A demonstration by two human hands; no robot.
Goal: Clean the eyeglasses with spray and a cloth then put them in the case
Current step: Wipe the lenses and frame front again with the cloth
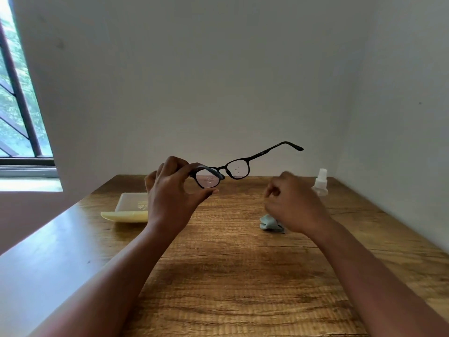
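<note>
The black eyeglasses [233, 167] are held up above the wooden table [230, 276], droplets on both lenses, one temple pointing up to the right. The left hand [170, 190] pinches the frame's left end. The right hand [294, 205], loosely curled, hovers over the crumpled blue cloth [268, 223]; whether it touches the cloth I cannot tell. The spray bottle [320, 182] stands beyond near the right wall; the open case [128, 210] lies by the left edge

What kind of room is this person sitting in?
Probably a plain room in a home or small office, at a desk pushed into a corner. A wooden table meets bare white walls, and a barred window on the left looks out on green trees.
</note>
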